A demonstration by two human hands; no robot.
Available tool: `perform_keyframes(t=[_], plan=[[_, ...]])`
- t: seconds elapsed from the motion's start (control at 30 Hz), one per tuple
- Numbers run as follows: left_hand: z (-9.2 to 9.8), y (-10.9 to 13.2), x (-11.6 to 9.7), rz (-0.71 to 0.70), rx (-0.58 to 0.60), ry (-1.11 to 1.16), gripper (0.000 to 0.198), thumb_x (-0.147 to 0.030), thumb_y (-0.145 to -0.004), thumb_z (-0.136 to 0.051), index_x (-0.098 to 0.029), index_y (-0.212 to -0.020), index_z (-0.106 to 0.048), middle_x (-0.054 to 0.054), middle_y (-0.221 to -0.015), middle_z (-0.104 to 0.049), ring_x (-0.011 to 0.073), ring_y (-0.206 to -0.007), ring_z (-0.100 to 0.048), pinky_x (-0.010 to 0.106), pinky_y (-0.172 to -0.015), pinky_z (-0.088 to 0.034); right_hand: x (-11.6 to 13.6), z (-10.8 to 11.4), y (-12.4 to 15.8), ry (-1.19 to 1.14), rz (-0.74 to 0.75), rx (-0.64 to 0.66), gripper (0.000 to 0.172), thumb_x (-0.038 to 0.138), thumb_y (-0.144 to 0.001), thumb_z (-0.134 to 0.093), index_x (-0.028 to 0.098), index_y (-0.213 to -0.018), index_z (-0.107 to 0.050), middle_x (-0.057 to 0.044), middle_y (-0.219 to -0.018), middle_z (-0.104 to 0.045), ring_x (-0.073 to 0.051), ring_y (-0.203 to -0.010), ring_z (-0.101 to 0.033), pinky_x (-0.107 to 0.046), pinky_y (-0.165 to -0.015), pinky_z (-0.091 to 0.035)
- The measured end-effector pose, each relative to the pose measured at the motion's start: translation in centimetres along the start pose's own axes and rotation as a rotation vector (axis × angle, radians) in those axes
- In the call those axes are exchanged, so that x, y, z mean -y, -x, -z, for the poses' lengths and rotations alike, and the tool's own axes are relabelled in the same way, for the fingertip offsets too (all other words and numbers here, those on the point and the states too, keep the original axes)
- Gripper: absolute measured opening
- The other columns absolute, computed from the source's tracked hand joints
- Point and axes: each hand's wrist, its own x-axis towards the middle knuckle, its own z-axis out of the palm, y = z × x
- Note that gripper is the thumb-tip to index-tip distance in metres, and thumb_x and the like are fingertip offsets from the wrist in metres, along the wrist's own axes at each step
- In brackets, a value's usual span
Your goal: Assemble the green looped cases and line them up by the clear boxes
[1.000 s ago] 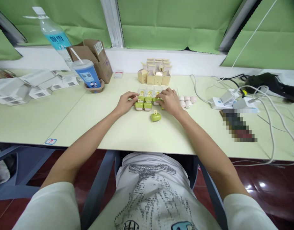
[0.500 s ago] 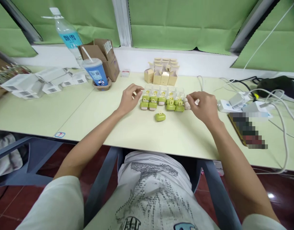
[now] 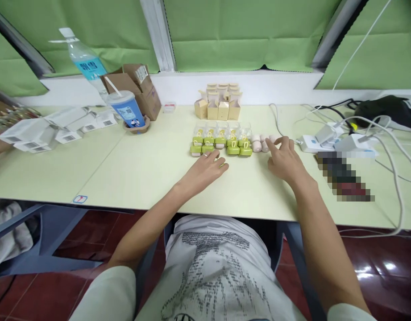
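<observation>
My left hand (image 3: 210,168) is over a small glossy green case with a loop on top, on the table before the rows; its fingers curl round the case and hide most of it. Behind it stand rows of similar green cases (image 3: 233,150), some with pale pink bottoms. Clear plastic covers (image 3: 222,127) line up at their back. To the right sits a cluster of pale pink rounded pieces (image 3: 256,145). My right hand (image 3: 285,158) is at the right side of that cluster, thumb and forefinger apart, fingertips against or just above the pieces.
Small open cardboard boxes (image 3: 218,110) stand by the wall. At left are white boxes (image 3: 41,129), a blue cup (image 3: 126,109) with a straw, a brown carton (image 3: 151,100) and a water bottle (image 3: 88,64). A power strip (image 3: 314,143), cables and a blurred phone-like object (image 3: 342,178) lie at right.
My left hand has moved right and toward me, from the left end of the rows onto the loose green case. My right hand has shifted slightly, uncovering more pink pieces. The view has tilted a little.
</observation>
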Motion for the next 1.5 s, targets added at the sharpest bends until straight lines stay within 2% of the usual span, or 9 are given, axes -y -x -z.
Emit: perform_keyframes(t=[0.23,0.37,0.63,0.7,0.8,0.87,0.97,1.17,1.5], plan=[[-0.1,-0.2,0.2,0.15,-0.181,0.558,0.041,-0.008,-0.096,-0.067,-0.02,-0.134,-0.062,0.012,-0.132,-0.077,0.0289,-0.119,-0.075,0.044,-0.098,-0.063,-0.8,0.7,0.2,-0.098,-0.018,-0.006,0.047,0.027,-0.099,-0.053,0.015,-0.143,-0.061,-0.026,-0.138,-0.068,-0.044,-0.119,-0.064,-0.054,-0.088,-0.058],[0.7,-0.5,0.0,0.218,-0.361,0.908,0.052,-0.011,-0.09,-0.079,-0.025,-0.139,-0.064,0.009,-0.139,-0.077,0.0232,-0.124,-0.076,0.038,-0.102,-0.067,-0.5,1.0,0.2,-0.041,-0.07,0.003,0.057,0.03,-0.1,-0.057,0.015,-0.155,-0.056,-0.026,-0.137,-0.064,-0.037,-0.091,-0.068,-0.047,-0.074,-0.054],[1.2,-0.8,0.0,0.296,-0.414,1.109,0.045,-0.019,-0.086,-0.091,-0.025,-0.127,-0.073,0.007,-0.13,-0.08,0.0194,-0.112,-0.078,0.033,-0.093,-0.069,-1.1,0.9,0.2,-0.164,-0.008,-0.004,0.045,0.021,-0.095,-0.057,0.015,-0.138,-0.067,-0.021,-0.116,-0.069,-0.035,-0.093,-0.068,-0.047,-0.083,-0.055],[1.3,-0.8,0.0,0.298,-0.428,1.132,0.045,-0.022,-0.087,-0.091,-0.025,-0.128,-0.074,0.008,-0.132,-0.08,0.0194,-0.11,-0.078,0.034,-0.092,-0.069,-0.4,2.1,0.4,-0.237,-0.014,-0.104,0.041,0.024,-0.099,-0.055,0.018,-0.138,-0.068,-0.02,-0.118,-0.069,-0.034,-0.092,-0.068,-0.049,-0.084,-0.057],[1.8,-0.7,0.0,0.275,-0.461,1.089,0.045,-0.027,-0.087,-0.092,-0.026,-0.128,-0.074,0.008,-0.131,-0.08,0.021,-0.113,-0.077,0.035,-0.091,-0.068,1.6,4.6,1.1,-0.691,0.019,-0.257,0.039,0.035,-0.101,-0.065,0.026,-0.139,-0.067,-0.014,-0.127,-0.07,-0.028,-0.092,-0.072,-0.046,-0.082,-0.061],[2.3,-0.6,-0.1,0.271,-0.497,1.018,0.043,-0.029,-0.087,-0.091,-0.027,-0.126,-0.074,0.007,-0.127,-0.079,0.0225,-0.116,-0.076,0.037,-0.093,-0.067,3.5,6.4,1.8,-1.061,0.082,-0.227,0.043,0.042,-0.097,-0.077,0.033,-0.138,-0.069,-0.009,-0.128,-0.072,-0.028,-0.099,-0.074,-0.043,-0.079,-0.063],[2.9,-0.6,-0.4,0.291,-0.572,0.916,0.04,-0.028,-0.088,-0.088,-0.029,-0.125,-0.073,0.006,-0.122,-0.077,0.023,-0.115,-0.073,0.039,-0.093,-0.067,6.2,8.3,2.9,-1.307,0.101,-0.192,0.043,0.049,-0.092,-0.088,0.038,-0.132,-0.077,-0.006,-0.12,-0.076,-0.027,-0.095,-0.073,-0.043,-0.076,-0.063],[3.4,-0.6,-0.8,0.297,-0.614,0.885,0.039,-0.02,-0.088,-0.084,-0.029,-0.124,-0.073,0.005,-0.123,-0.076,0.0234,-0.114,-0.074,0.041,-0.093,-0.063,8.9,8.9,3.7,-1.446,0.101,-0.068,0.042,0.051,-0.088,-0.095,0.036,-0.126,-0.085,-0.003,-0.105,-0.078,-0.021,-0.086,-0.07,-0.04,-0.078,-0.066],[3.4,-0.6,-0.5,0.283,-0.601,0.899,0.039,-0.024,-0.091,-0.083,-0.032,-0.128,-0.076,0.005,-0.124,-0.076,0.0252,-0.117,-0.075,0.044,-0.097,-0.065,10.0,8.1,3.8,-1.48,0.026,-0.015,0.048,0.054,-0.078,-0.102,0.026,-0.114,-0.086,-0.005,-0.102,-0.084,-0.021,-0.082,-0.078,-0.041,-0.079,-0.071]])
